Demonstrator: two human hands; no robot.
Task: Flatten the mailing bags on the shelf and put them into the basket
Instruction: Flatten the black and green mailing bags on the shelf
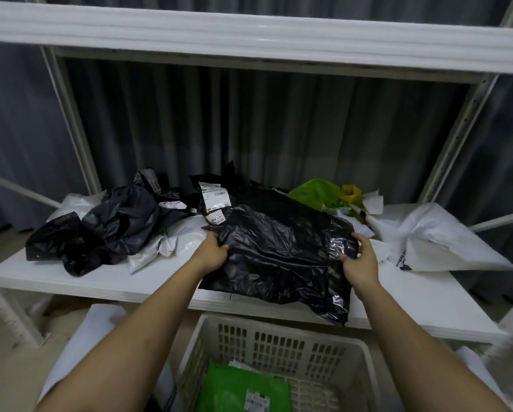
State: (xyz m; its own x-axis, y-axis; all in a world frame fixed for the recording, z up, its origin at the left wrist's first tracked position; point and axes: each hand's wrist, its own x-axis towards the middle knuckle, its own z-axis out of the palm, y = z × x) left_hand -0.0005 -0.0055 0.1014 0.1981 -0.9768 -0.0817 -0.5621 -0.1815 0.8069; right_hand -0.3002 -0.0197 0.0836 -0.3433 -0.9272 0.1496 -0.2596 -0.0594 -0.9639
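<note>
Fingers of our left hand curl over the left edge of the black mailing bag, thumb on top; the right hand pinches the opposite edge the same way, so both hands hold the one bag. It lies near the front of the shelf, its near right corner hanging past the shelf lip above the basket.

Progress, as we judge it: early to middle. One green mailing bag with a printed label already lies flat in the basket, with a paler sheet partly showing behind it. The black bag in hand looks mostly spread out but heavily creased, so it seems close to ready for transfer.

Left to do: a crumpled heap of dark bags at the shelf's left, grey-white bags tucked beneath them, a black bag with white shipping labels behind our left hand, a green bag and a yellow item further back, and a large white bag at the right.

Materials: thin glossy plastic film throughout, wrinkled and catching highlights, limp rather than stiff. Shelf board smooth, white, on a pale perforated metal frame. Basket is rigid cream plastic with slotted walls and a lattice floor. Grey pleated curtain hangs behind.
</note>
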